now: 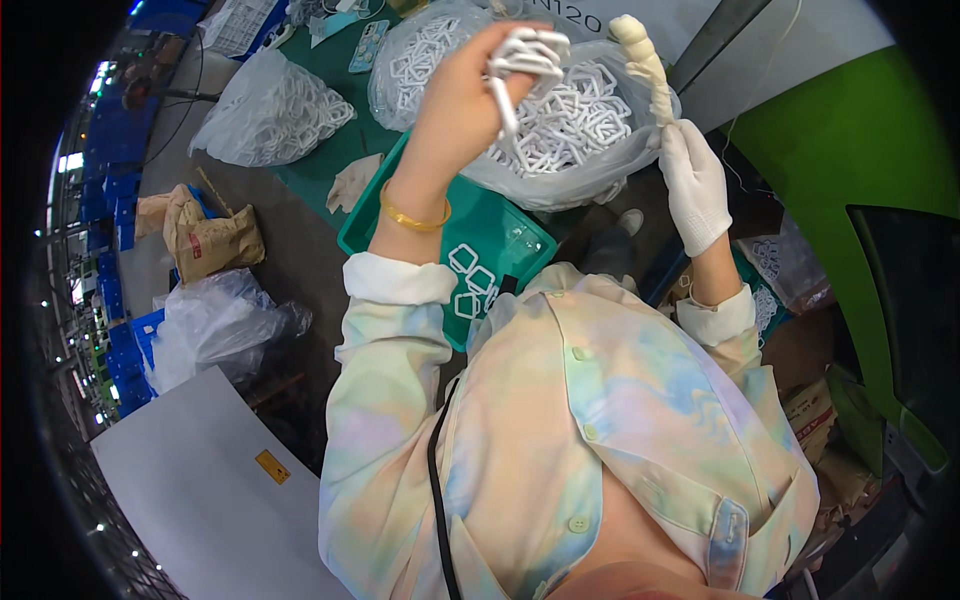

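Note:
My bare left hand (462, 105), with a yellow bangle at the wrist, is closed around several white plastic link-shaped frames (527, 55). It is raised over a clear plastic bag (540, 190) heaped with the same white frames (575, 125). My right hand (694, 185) wears a white knit glove and is closed at the lower end of a cream, knobbly wrapped rod (645, 65). That rod stands up just right of the bag; where its lower end goes is hidden by the glove. Below my left forearm sits a green tray (520, 235) with several loose frames (470, 280) in it.
More bags of white frames (265, 115) lie on the green tabletop (310, 190), beside a phone (369, 46) and a crumpled cloth (353, 183). A brown paper bag (215, 235) and empty plastic bags (220, 325) are at left. A green machine panel (830, 120) rises at right.

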Demonstrator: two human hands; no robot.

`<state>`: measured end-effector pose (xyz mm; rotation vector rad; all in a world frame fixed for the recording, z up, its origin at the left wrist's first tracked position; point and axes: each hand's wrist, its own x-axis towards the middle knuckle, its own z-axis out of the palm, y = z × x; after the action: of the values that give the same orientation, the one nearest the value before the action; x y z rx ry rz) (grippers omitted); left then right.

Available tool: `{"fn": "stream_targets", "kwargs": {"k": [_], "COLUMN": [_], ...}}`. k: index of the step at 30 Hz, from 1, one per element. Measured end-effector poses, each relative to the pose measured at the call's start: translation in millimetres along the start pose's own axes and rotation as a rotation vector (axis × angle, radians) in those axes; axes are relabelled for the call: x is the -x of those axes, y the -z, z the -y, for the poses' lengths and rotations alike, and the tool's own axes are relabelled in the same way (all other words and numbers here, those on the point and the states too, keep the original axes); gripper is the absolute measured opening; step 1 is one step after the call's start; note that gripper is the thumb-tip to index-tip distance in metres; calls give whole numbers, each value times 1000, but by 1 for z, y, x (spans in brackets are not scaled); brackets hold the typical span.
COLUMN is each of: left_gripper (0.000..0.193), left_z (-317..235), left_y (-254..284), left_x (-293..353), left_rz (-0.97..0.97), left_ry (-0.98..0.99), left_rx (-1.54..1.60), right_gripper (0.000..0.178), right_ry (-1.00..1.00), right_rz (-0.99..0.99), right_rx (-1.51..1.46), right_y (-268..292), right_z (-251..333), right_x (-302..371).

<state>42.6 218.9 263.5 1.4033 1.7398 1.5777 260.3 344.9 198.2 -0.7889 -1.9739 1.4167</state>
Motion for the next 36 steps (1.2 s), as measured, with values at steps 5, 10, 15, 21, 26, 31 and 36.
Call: {"fn": "stream_targets", "kwargs": {"k": [5, 10, 15, 21, 26, 31, 36], "left_gripper": [25, 23, 20, 22, 23, 28, 22], "left_z": [45, 75, 108, 146, 146, 113, 137], "left_y": [-1, -22, -38, -35, -53, -17, -26], "left_x": [13, 24, 16, -22, 0, 17, 4], "left_rz": [125, 342, 479, 198, 81, 295, 132], "left_ry": [75, 125, -33, -27, -150, -51, 85], "left_rx": [-826, -668, -555, -893, -771, -810, -1025], "right_gripper": [28, 28, 27, 28, 27, 28, 32], "right_ry": [-50, -78, -89, -71, -74, -70, -84], "right_rz": [-32, -48, -25, -23, -16, -21, 43], "right_rx": [16, 46, 15, 24, -17, 25, 98], "right_y": [9, 13, 12, 11, 4, 9, -2], "right_z": [-9, -16, -14, -10, -10, -16, -5], "right_x": [0, -1, -2, 0, 0, 2, 0]}}
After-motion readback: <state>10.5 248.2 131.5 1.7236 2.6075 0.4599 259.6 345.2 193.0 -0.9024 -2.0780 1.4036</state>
